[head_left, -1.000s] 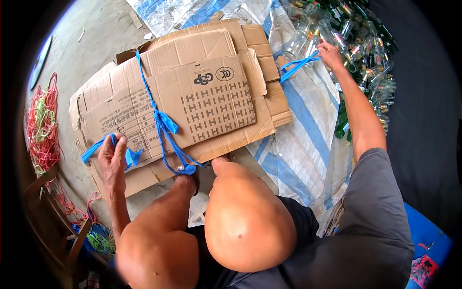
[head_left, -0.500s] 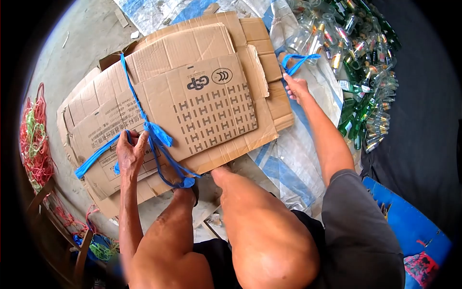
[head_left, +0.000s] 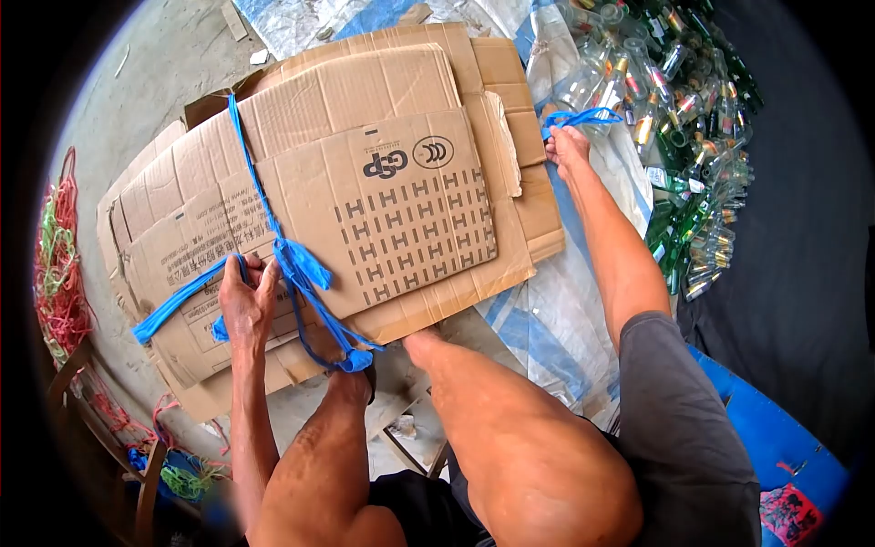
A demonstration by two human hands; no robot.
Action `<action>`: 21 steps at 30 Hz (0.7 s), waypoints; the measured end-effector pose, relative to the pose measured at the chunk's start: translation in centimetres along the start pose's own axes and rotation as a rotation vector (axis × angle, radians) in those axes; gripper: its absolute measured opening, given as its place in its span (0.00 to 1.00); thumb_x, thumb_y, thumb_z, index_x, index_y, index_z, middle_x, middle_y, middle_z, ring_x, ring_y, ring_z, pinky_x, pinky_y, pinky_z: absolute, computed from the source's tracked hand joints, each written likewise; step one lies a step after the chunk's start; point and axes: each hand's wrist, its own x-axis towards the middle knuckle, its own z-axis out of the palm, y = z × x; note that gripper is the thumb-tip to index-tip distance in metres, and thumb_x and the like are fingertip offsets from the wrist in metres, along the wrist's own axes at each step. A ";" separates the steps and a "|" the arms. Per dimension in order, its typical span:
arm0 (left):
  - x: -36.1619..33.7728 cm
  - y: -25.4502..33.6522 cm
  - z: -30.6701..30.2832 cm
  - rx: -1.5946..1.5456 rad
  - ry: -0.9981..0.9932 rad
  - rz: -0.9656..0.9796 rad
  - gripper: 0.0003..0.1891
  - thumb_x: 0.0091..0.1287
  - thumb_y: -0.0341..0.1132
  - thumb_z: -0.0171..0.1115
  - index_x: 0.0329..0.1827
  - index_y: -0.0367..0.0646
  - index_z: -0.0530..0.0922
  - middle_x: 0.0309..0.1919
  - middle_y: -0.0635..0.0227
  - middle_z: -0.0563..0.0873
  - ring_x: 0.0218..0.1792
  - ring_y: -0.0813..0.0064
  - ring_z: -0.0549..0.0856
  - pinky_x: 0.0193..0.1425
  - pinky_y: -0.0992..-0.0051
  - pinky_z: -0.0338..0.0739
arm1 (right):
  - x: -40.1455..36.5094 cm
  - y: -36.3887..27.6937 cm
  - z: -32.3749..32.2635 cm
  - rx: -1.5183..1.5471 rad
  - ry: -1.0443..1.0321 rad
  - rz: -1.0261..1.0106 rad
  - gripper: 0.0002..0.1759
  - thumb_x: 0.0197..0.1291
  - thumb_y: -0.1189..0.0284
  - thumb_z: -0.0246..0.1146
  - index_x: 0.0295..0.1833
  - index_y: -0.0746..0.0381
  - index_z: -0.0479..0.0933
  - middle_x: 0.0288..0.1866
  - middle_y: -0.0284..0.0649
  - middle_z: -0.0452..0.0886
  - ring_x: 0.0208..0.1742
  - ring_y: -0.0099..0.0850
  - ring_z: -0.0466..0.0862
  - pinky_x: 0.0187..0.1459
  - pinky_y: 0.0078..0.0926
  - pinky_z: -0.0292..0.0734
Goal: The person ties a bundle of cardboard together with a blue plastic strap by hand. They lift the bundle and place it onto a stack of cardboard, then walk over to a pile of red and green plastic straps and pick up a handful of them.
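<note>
A stack of flattened cardboard boxes (head_left: 410,137) lies in front of my legs, with printed H marks on its top sheet. Blue plastic strap (head_left: 248,155) runs across the stack's left part and is knotted near the middle, loose tails hanging toward my foot. My left hand (head_left: 248,296) pinches a length of this strap left of the knot, close against the cardboard. Beyond the stack's right edge, my right hand (head_left: 569,149) is closed on another piece of blue strap (head_left: 588,117), whose ends stick out to the right. Where that piece passes at the edge is partly hidden.
Many glass bottles (head_left: 674,118) are heaped at the upper right on a white and blue sheet (head_left: 538,328). Tangled red and green twine (head_left: 62,273) lies at the far left. A blue panel (head_left: 766,419) stands at the lower right.
The cardboard stack appears slightly shifted and turned in view. My right hand has closed further round its strap and sits a little higher. The left hand keeps its pinch by the knot.
</note>
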 end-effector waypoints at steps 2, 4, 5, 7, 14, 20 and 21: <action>0.0 -0.2 0.1 -0.042 -0.003 -0.013 0.14 0.73 0.35 0.75 0.39 0.42 0.75 0.26 0.77 0.74 0.29 0.84 0.71 0.34 0.78 0.71 | 1.6 -1.6 0.6 0.012 -0.030 -0.022 0.11 0.72 0.68 0.69 0.35 0.55 0.78 0.28 0.28 0.79 0.25 0.20 0.79 0.30 0.25 0.82; 0.1 -0.4 0.2 -0.070 -0.003 -0.022 0.14 0.73 0.34 0.75 0.39 0.42 0.75 0.26 0.78 0.74 0.29 0.85 0.70 0.33 0.79 0.71 | 2.0 -3.1 1.5 -0.024 -0.020 -0.079 0.11 0.73 0.68 0.69 0.35 0.53 0.77 0.28 0.27 0.78 0.24 0.19 0.78 0.33 0.24 0.83; 0.1 -0.5 0.3 -0.078 0.000 -0.024 0.14 0.72 0.33 0.75 0.39 0.42 0.75 0.26 0.78 0.73 0.29 0.85 0.70 0.33 0.79 0.70 | 1.8 -3.4 1.8 -0.021 -0.027 -0.093 0.11 0.73 0.68 0.69 0.35 0.53 0.77 0.28 0.27 0.78 0.25 0.19 0.78 0.33 0.25 0.83; -0.1 -0.6 0.3 -0.083 0.002 -0.022 0.14 0.72 0.33 0.75 0.39 0.42 0.74 0.26 0.79 0.73 0.29 0.85 0.70 0.33 0.80 0.70 | 1.5 -4.1 2.2 -0.015 -0.038 -0.125 0.11 0.73 0.67 0.69 0.35 0.53 0.77 0.29 0.28 0.78 0.25 0.19 0.78 0.33 0.25 0.83; 0.1 -0.9 0.4 -0.061 0.026 0.021 0.15 0.70 0.34 0.77 0.40 0.41 0.75 0.23 0.76 0.76 0.27 0.84 0.73 0.32 0.78 0.73 | -0.2 -2.9 2.1 0.411 -0.184 -0.085 0.06 0.72 0.70 0.66 0.40 0.56 0.76 0.38 0.37 0.82 0.43 0.33 0.84 0.56 0.44 0.82; 0.1 -1.2 0.3 -0.060 0.026 0.003 0.15 0.70 0.35 0.77 0.40 0.41 0.75 0.23 0.77 0.75 0.27 0.84 0.72 0.32 0.78 0.73 | 0.3 -3.5 2.4 0.519 -0.190 -0.088 0.05 0.70 0.71 0.64 0.45 0.60 0.75 0.36 0.38 0.81 0.40 0.36 0.83 0.53 0.45 0.83; 0.1 -1.1 0.3 -0.059 0.027 0.000 0.15 0.70 0.35 0.77 0.40 0.41 0.75 0.23 0.77 0.75 0.27 0.84 0.72 0.32 0.78 0.73 | 0.4 -3.7 2.6 0.529 -0.181 -0.094 0.05 0.70 0.71 0.63 0.45 0.60 0.75 0.35 0.37 0.80 0.39 0.36 0.83 0.52 0.44 0.83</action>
